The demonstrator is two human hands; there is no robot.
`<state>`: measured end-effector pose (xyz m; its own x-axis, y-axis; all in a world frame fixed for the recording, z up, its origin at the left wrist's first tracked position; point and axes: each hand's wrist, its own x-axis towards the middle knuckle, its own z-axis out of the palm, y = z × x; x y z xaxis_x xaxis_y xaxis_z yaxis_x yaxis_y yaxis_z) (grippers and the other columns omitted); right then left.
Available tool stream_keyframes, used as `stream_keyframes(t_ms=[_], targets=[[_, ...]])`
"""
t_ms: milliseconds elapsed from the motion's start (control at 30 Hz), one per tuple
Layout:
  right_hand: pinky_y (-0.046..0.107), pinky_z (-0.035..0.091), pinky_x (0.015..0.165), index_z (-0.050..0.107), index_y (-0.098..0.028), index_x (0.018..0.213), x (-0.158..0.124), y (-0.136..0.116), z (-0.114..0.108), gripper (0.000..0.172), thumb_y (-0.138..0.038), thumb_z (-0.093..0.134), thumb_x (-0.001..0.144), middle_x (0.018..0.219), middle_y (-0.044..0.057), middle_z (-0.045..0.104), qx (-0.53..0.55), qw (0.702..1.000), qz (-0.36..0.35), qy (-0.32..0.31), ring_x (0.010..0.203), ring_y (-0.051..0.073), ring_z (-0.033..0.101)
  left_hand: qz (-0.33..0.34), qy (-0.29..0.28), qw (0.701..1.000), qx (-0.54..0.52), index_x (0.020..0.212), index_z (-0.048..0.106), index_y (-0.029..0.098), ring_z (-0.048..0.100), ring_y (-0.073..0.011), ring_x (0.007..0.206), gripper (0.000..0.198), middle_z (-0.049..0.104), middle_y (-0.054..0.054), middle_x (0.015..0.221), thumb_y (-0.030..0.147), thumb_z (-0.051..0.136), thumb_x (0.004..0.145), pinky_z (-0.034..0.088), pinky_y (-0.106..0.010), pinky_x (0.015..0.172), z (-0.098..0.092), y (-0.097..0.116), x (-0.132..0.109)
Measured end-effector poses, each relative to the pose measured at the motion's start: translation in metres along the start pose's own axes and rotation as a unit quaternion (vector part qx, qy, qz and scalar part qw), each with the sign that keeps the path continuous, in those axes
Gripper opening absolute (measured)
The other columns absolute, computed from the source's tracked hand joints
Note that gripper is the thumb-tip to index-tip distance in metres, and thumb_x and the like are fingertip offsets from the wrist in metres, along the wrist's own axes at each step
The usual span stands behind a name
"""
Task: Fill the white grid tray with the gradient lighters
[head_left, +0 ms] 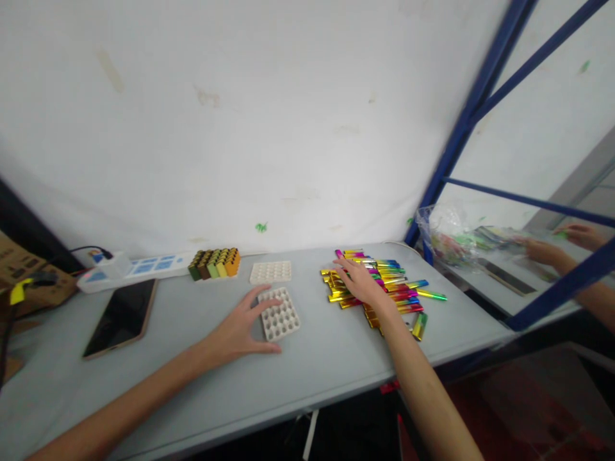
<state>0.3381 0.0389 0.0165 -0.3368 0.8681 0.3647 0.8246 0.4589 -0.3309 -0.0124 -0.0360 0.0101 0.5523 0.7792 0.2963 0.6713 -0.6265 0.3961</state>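
A grey table stood against a white wall. The left hand lay open, fingers spread against the left edge of a white socket tray, apparently steadying it. The right hand rested flat and unclenched on a pile of metallic tubes just right of the tray. Anything beneath its palm was hidden. A second tray and a filled block sat behind. A co-worker's hands, far right, were blurred.

A stained white wall backs the grey table, blue frame alongside.
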Motion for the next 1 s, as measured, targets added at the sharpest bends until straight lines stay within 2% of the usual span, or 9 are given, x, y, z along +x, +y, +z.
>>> stream_keyframes(t_ms=[100, 233, 400, 533, 633, 767, 867, 933, 1000], targets=[[0.043, 0.035, 0.114, 0.058, -0.018, 0.135, 0.0, -0.002, 0.0, 0.043, -0.038, 0.033, 0.106, 0.138, 0.013, 0.061, 0.012, 1.0, -0.007, 0.004, 0.133, 0.024, 0.053, -0.002, -0.012, 1.0, 0.024, 0.141, 0.055, 0.032, 0.044, -0.0356, 0.139, 0.076, 0.036, -0.01, 0.157, 0.059, 0.08, 0.074, 0.042, -0.051, 0.114, -0.009, 0.0, -0.015], [0.043, 0.037, 0.113, 0.06, -0.017, 0.133, -0.003, -0.007, -0.002, 0.043, -0.038, 0.034, 0.106, 0.137, 0.014, 0.062, 0.015, 1.0, -0.006, 0.005, 0.133, 0.025, 0.053, 0.013, -0.019, 0.997, 0.077, 0.149, 0.045, 0.038, 0.049, -0.0304, 0.135, 0.057, 0.042, -0.005, 0.155, 0.051, 0.058, 0.095, 0.042, -0.048, 0.114, -0.018, 0.005, -0.029], [0.042, 0.037, 0.113, 0.061, -0.018, 0.132, -0.003, -0.007, 0.0, 0.041, -0.037, 0.036, 0.105, 0.136, 0.013, 0.063, 0.018, 1.0, -0.011, 0.007, 0.132, 0.025, 0.053, -0.014, 0.027, 0.984, 0.175, 0.145, 0.052, 0.032, 0.051, -0.0332, 0.127, 0.051, 0.055, -0.011, 0.138, 0.053, 0.049, 0.098, 0.041, -0.053, 0.111, -0.016, 0.002, -0.031], [0.039, 0.038, 0.112, 0.063, -0.016, 0.127, -0.001, -0.002, 0.002, 0.039, -0.037, 0.038, 0.105, 0.133, 0.013, 0.064, 0.024, 0.999, -0.016, 0.013, 0.128, 0.024, 0.056, -0.024, 0.047, 0.978, 0.202, 0.133, 0.062, 0.028, 0.055, -0.0312, 0.113, 0.046, 0.059, -0.012, 0.121, 0.055, 0.05, 0.097, 0.044, -0.051, 0.105, -0.011, -0.007, -0.015], [0.038, 0.041, 0.108, 0.065, -0.015, 0.122, -0.001, -0.002, 0.002, 0.038, -0.035, 0.038, 0.105, 0.127, 0.014, 0.067, 0.025, 0.999, -0.018, 0.011, 0.121, 0.024, 0.059, -0.021, 0.056, 0.979, 0.194, 0.12, 0.068, 0.024, 0.054, -0.0312, 0.112, 0.04, 0.06, -0.012, 0.114, 0.053, 0.05, 0.097, 0.043, -0.05, 0.105, -0.009, -0.016, 0.004], [0.036, 0.043, 0.105, 0.066, -0.016, 0.119, 0.0, -0.005, 0.0, 0.036, -0.034, 0.038, 0.106, 0.118, 0.012, 0.07, 0.021, 0.999, -0.024, 0.019, 0.114, 0.023, 0.062, -0.005, 0.074, 0.982, 0.173, 0.103, 0.07, 0.019, 0.05, -0.0344, 0.122, 0.045, 0.054, -0.016, 0.128, 0.06, 0.053, 0.093, 0.041, -0.053, 0.109, -0.011, -0.029, 0.03], [0.036, 0.042, 0.106, 0.066, -0.016, 0.119, 0.0, -0.005, 0.0, 0.035, -0.033, 0.039, 0.105, 0.118, 0.012, 0.07, 0.015, 0.999, -0.029, 0.039, 0.115, 0.023, 0.06, 0.009, 0.065, 0.986, 0.152, 0.119, 0.065, 0.018, 0.047, -0.0346, 0.131, 0.059, 0.047, -0.017, 0.141, 0.068, 0.056, 0.088, 0.038, -0.052, 0.113, -0.013, -0.04, 0.046], [0.036, 0.042, 0.106, 0.066, -0.016, 0.12, 0.001, -0.004, -0.001, 0.034, -0.033, 0.04, 0.105, 0.118, 0.013, 0.069, 0.017, 0.998, -0.031, 0.047, 0.116, 0.024, 0.06, 0.009, 0.044, 0.99, 0.132, 0.136, 0.056, 0.02, 0.041, -0.0355, 0.139, 0.07, 0.041, -0.017, 0.149, 0.07, 0.057, 0.087, 0.035, -0.053, 0.115, -0.013, -0.046, 0.053], [0.036, 0.042, 0.105, 0.066, -0.016, 0.118, 0.001, -0.004, -0.001, 0.032, -0.033, 0.042, 0.104, 0.117, 0.013, 0.069, 0.018, 0.998, -0.035, 0.051, 0.115, 0.024, 0.06, -0.004, 0.015, 0.993, 0.118, 0.144, 0.05, 0.023, 0.037, -0.037, 0.143, 0.075, 0.04, -0.016, 0.153, 0.072, 0.054, 0.088, 0.034, -0.055, 0.116, -0.01, -0.053, 0.055]])
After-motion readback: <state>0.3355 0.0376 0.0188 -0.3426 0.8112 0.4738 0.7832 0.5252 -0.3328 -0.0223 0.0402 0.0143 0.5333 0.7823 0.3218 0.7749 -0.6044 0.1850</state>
